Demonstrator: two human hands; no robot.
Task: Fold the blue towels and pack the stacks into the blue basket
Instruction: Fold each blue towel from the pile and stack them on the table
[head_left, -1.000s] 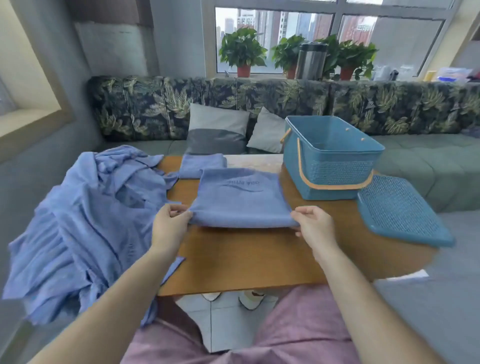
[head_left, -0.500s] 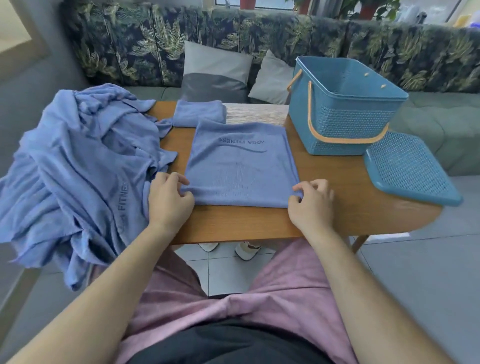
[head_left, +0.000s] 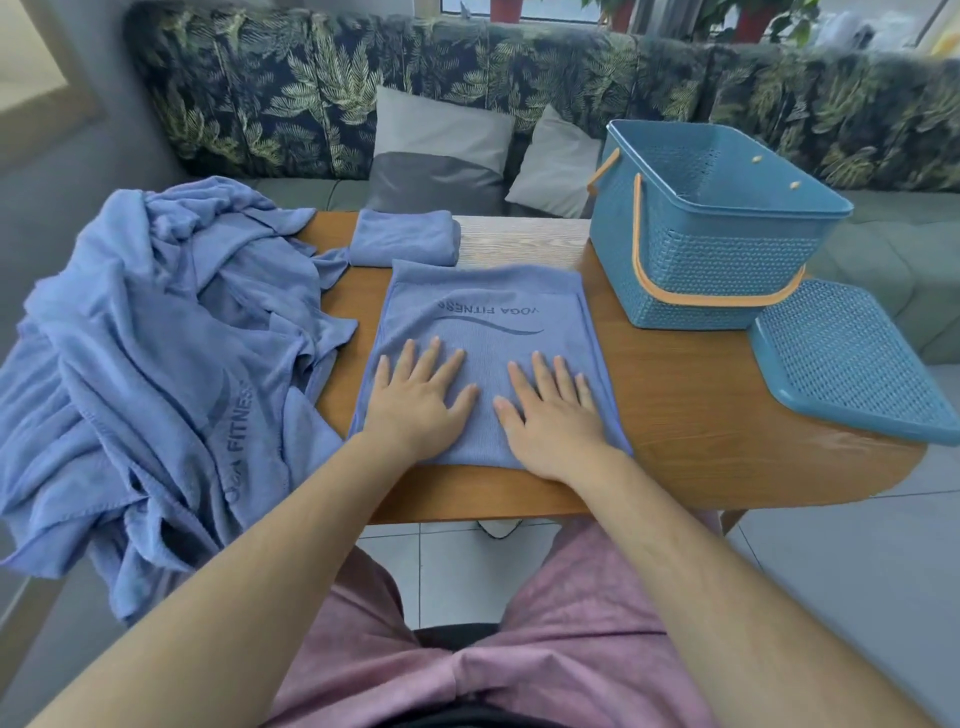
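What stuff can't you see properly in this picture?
Floor of the blue basket: head view, its front wall hides it.
Towel pile: head view, bunched and cut by the left edge, so no count.
Flat towel: head view, left hand and right hand cover its near part.
Plant pots: head view, cut off by the top edge.

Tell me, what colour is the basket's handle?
Orange, on the blue basket's handle; the head view shows it.

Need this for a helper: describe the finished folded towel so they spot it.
On the wooden table, look along the far edge, left of the blue basket. The folded towel lies there, beyond the flat towel; it alone is a compact bundle, neither spread nor heaped.
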